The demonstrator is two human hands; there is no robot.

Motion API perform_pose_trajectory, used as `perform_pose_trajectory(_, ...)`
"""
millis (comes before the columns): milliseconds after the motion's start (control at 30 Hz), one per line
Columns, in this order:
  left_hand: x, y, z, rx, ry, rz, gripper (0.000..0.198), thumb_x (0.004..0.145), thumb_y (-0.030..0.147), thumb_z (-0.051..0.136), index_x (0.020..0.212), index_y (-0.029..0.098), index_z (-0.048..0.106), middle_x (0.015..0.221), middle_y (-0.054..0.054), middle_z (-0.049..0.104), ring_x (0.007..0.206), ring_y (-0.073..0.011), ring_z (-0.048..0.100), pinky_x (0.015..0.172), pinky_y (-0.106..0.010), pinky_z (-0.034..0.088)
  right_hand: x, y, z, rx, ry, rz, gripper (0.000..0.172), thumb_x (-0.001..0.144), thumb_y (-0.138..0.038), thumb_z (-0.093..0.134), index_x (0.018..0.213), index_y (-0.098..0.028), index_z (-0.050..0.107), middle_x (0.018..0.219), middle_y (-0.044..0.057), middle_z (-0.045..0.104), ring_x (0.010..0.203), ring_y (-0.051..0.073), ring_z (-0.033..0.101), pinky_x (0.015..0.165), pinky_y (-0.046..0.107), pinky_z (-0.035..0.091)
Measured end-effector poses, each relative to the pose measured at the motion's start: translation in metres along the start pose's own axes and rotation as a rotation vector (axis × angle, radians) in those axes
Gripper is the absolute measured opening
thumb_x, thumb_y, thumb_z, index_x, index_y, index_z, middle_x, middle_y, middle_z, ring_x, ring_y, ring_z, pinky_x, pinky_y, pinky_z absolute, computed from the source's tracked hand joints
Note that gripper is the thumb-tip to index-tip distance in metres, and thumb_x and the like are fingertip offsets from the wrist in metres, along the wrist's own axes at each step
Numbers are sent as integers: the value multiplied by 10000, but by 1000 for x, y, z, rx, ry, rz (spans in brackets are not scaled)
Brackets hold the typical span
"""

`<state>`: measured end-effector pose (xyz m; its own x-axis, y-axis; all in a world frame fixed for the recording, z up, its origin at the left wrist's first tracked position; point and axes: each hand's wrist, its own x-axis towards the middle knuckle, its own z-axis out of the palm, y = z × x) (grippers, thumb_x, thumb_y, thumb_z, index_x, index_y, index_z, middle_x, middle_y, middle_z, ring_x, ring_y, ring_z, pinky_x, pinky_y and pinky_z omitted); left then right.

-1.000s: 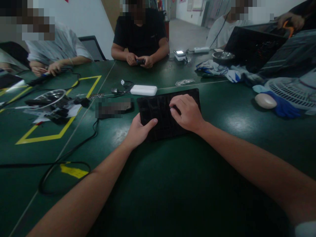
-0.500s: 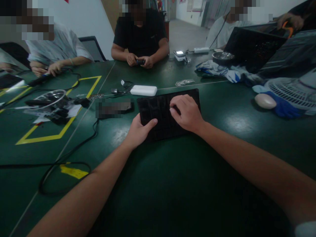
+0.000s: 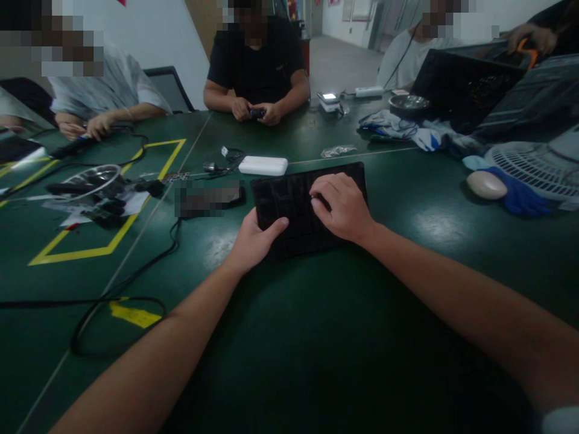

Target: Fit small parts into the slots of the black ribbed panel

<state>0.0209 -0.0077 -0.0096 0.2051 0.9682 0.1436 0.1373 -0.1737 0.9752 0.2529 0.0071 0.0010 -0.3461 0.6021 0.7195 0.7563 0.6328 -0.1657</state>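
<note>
A black compartmented tray (image 3: pixel 289 202) lies flat on the green table (image 3: pixel 316 337) in front of me. My left hand (image 3: pixel 253 241) grips the tray's near left corner, thumb on top and fingers under the edge. My right hand (image 3: pixel 341 205) rests on the tray's right half with its fingers curled down into a compartment. Whatever they pinch there is hidden.
A white box (image 3: pixel 263 165) and small cabled parts (image 3: pixel 221 163) lie just beyond the tray. A black cable (image 3: pixel 117 289) loops at left near yellow tape lines (image 3: pixel 108 241). Three people sit across the table. A metal bowl (image 3: pixel 93 176), blue gloves (image 3: pixel 520 196) and a white fan (image 3: pixel 534 166) flank the sides.
My right hand's fingers shifted slightly on the tray; my left hand and the tray have stayed in place.
</note>
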Motion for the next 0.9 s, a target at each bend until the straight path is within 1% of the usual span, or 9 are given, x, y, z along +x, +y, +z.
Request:
perform_pose_trajectory(300, 0, -1, 1, -8, 4, -4, 511, 818, 424, 802, 1228, 168, 636, 1262, -129, 728, 1179, -326, 684, 1042, -516, 545, -1, -1, 0, -2, 11, -14, 144, 965, -250, 496, 991, -219, 634, 1065, 78, 703, 968, 257, 593, 862, 428, 436)
perform_pose_trajectory(467, 0, -2, 1, -15, -4, -1, 513, 819, 433, 800, 1228, 173, 630, 1272, -128, 726, 1188, -323, 682, 1034, -507, 551, -3, 2, 2, 38, 36, 21, 130, 957, -268, 534, 1008, -233, 649, 1227, 98, 629, 1042, 258, 591, 920, 444, 463)
perform_pose_trajectory(533, 0, -2, 1, -12, -10, 6, 519, 822, 441, 799, 1233, 173, 631, 1280, -130, 722, 1192, -326, 680, 1034, -507, 551, -3, 3, 3, 60, 54, 33, 132, 953, -274, 541, 1005, -231, 654, 1262, 109, 597, 1058, 259, 588, 928, 446, 476)
perform_pose_trajectory(633, 0, -2, 0, -7, -10, 6, 523, 824, 449, 797, 1238, 176, 631, 1278, -127, 724, 1191, -329, 681, 1030, -512, 553, -3, 3, 3, 55, 59, 25, 134, 959, -277, 538, 1016, -231, 650, 1201, 106, 611, 1069, 269, 581, 934, 455, 472)
perform_pose_trajectory(767, 0, 0, 0, -4, -9, -2, 522, 821, 452, 801, 1230, 175, 633, 1277, -127, 725, 1198, -333, 678, 1036, -510, 550, -3, 2, 3, 24, 47, 19, 137, 979, -289, 520, 1010, -231, 640, 1073, 85, 638, 1010, 258, 577, 905, 437, 461)
perform_pose_trajectory(900, -1, 1, 1, -11, -3, -11, 533, 810, 456, 811, 1224, 170, 634, 1256, -126, 732, 1189, -332, 681, 1044, -512, 543, -2, 2, 3, 6, 56, 10, 139, 986, -305, 521, 997, -225, 635, 1042, 79, 644, 985, 250, 581, 886, 420, 462)
